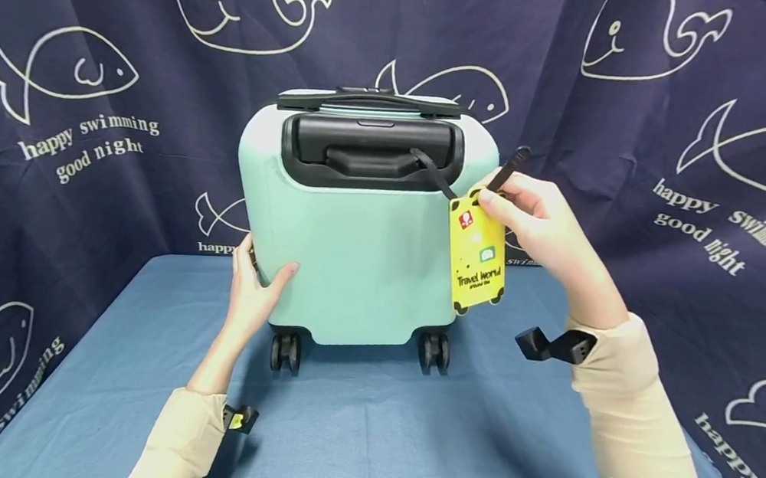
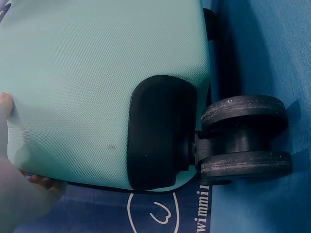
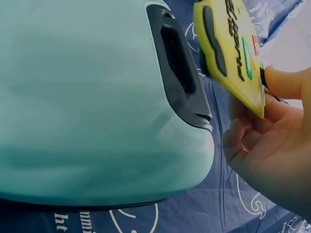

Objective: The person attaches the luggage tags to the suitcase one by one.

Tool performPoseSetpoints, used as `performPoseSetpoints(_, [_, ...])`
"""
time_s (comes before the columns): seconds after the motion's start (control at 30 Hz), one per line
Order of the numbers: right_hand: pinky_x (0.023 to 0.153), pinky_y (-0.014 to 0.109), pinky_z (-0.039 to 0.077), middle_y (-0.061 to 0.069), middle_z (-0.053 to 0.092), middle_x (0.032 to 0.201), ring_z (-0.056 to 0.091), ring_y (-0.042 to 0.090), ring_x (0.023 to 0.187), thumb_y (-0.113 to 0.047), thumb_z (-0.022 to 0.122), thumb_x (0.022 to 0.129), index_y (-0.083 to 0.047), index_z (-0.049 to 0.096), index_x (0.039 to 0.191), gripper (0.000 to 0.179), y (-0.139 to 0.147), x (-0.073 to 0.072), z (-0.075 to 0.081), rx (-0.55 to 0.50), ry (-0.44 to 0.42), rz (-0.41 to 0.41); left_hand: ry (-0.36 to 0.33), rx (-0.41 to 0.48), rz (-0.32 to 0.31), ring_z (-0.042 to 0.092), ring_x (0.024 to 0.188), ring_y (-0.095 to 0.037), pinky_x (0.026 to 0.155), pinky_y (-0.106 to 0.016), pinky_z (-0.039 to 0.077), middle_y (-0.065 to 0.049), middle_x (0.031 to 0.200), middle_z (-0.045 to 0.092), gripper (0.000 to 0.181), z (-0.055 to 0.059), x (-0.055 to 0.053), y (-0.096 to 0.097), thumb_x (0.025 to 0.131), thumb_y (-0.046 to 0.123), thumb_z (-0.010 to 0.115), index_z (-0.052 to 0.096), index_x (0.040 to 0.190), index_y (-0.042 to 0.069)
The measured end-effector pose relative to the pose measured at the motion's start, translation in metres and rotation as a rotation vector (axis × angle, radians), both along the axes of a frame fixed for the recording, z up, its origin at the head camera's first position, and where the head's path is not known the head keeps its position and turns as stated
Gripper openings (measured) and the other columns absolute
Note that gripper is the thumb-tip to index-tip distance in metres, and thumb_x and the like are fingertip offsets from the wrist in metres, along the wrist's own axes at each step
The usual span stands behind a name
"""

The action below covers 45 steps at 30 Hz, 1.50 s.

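A mint-green suitcase (image 1: 360, 260) stands upright on its wheels, its front facing me. My left hand (image 1: 254, 284) grips its left side low down, thumb on the front face and fingers round the edge; the left wrist view shows the thumb (image 2: 5, 106) against the shell. My right hand (image 1: 530, 218) pinches the top of a yellow luggage tag (image 1: 477, 256) printed "Travel World", which hangs before the suitcase's right side. A black strap (image 1: 434, 173) runs from the recessed black handle (image 1: 373, 163) to the tag, and its end sticks up above my right fingers.
Black double wheels (image 1: 285, 350) rest on the blue cloth-covered table (image 1: 364, 437). A black telescopic handle (image 1: 368, 101) lies along the suitcase top. Dark blue curtains (image 1: 390, 16) with white whale and fish drawings stand behind and on both sides.
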State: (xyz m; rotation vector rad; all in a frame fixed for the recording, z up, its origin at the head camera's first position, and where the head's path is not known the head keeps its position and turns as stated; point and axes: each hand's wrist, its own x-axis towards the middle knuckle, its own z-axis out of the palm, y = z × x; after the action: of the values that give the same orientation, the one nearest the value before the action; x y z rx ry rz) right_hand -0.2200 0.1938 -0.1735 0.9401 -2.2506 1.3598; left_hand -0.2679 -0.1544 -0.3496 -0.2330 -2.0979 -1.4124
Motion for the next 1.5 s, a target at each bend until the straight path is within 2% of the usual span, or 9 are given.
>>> performPoseSetpoints(0.27, [0.068, 0.019, 0.046, -0.011, 0.065, 0.077, 0.059, 0.008, 0.071, -0.01, 0.052, 0.094, 0.002, 0.062, 0.095, 0.015, -0.009, -0.011, 0.017, -0.025, -0.016, -0.023, 0.014, 0.005, 0.004, 0.04, 0.117, -0.029, 0.099, -0.043, 0.033, -0.018, 0.132, 0.033, 0.082, 0.001, 0.003, -0.001, 0.083, 0.033, 0.07, 0.022, 0.146, 0.01])
performPoseSetpoints(0.6, [0.067, 0.02, 0.046, -0.007, 0.064, 0.075, 0.057, 0.009, 0.07, -0.011, 0.055, 0.092, -0.004, 0.065, 0.094, 0.013, -0.018, -0.021, 0.034, -0.072, -0.024, -0.001, 0.02, 0.024, -0.007, 0.042, 0.113, -0.029, 0.096, -0.042, 0.034, -0.018, 0.129, 0.034, 0.08, -0.001, 0.004, 0.0, 0.083, 0.032, 0.071, 0.025, 0.145, 0.01])
performPoseSetpoints(0.77, [0.063, 0.019, 0.042, -0.006, 0.062, 0.072, 0.055, 0.009, 0.067, -0.01, 0.056, 0.091, -0.006, 0.067, 0.087, 0.012, -0.021, -0.028, 0.041, -0.109, -0.014, -0.018, 0.026, 0.034, -0.011, 0.044, 0.112, -0.029, 0.095, -0.042, 0.035, -0.019, 0.128, 0.034, 0.08, -0.001, 0.004, 0.0, 0.082, 0.03, 0.071, 0.025, 0.144, 0.009])
performPoseSetpoints(0.9, [0.059, 0.02, 0.038, -0.007, 0.061, 0.068, 0.053, 0.009, 0.064, -0.009, 0.056, 0.091, -0.008, 0.066, 0.081, 0.015, -0.024, -0.034, 0.048, -0.098, -0.031, -0.03, 0.035, 0.047, -0.021, 0.044, 0.112, -0.03, 0.095, -0.042, 0.036, -0.02, 0.128, 0.034, 0.078, -0.001, 0.004, 0.0, 0.083, 0.027, 0.071, 0.026, 0.144, 0.008])
performPoseSetpoints(1.07, [0.059, 0.02, 0.041, -0.006, 0.062, 0.066, 0.055, 0.008, 0.061, -0.009, 0.056, 0.091, -0.007, 0.067, 0.08, 0.015, -0.029, -0.044, 0.056, -0.089, -0.094, -0.02, 0.033, 0.06, -0.029, 0.044, 0.114, -0.028, 0.097, -0.041, 0.035, -0.019, 0.129, 0.033, 0.078, -0.002, 0.003, 0.0, 0.083, 0.027, 0.072, 0.026, 0.143, 0.009])
performPoseSetpoints(1.2, [0.06, 0.02, 0.043, -0.007, 0.062, 0.063, 0.056, 0.006, 0.06, -0.009, 0.056, 0.091, -0.009, 0.066, 0.077, 0.018, -0.032, -0.053, 0.058, -0.074, -0.11, -0.052, 0.028, 0.065, -0.035, 0.044, 0.115, -0.027, 0.098, -0.041, 0.035, -0.019, 0.13, 0.032, 0.078, -0.004, 0.003, 0.001, 0.083, 0.027, 0.071, 0.026, 0.143, 0.009])
performPoseSetpoints(1.33, [0.059, 0.021, 0.042, -0.009, 0.061, 0.061, 0.056, 0.005, 0.058, -0.011, 0.056, 0.091, -0.012, 0.064, 0.071, 0.022, -0.037, -0.059, 0.062, -0.051, -0.141, -0.07, 0.022, 0.076, -0.046, 0.044, 0.115, -0.028, 0.099, -0.042, 0.035, -0.019, 0.13, 0.031, 0.078, -0.004, 0.002, 0.001, 0.083, 0.025, 0.071, 0.026, 0.143, 0.009])
performPoseSetpoints(1.5, [0.057, 0.02, 0.044, -0.008, 0.062, 0.062, 0.058, 0.005, 0.057, -0.011, 0.054, 0.092, -0.012, 0.064, 0.073, 0.022, -0.041, -0.063, 0.068, -0.012, -0.177, -0.057, 0.021, 0.078, -0.05, 0.043, 0.117, -0.029, 0.101, -0.044, 0.034, -0.019, 0.131, 0.031, 0.078, -0.002, 0.002, 0.0, 0.083, 0.026, 0.071, 0.025, 0.144, 0.009])
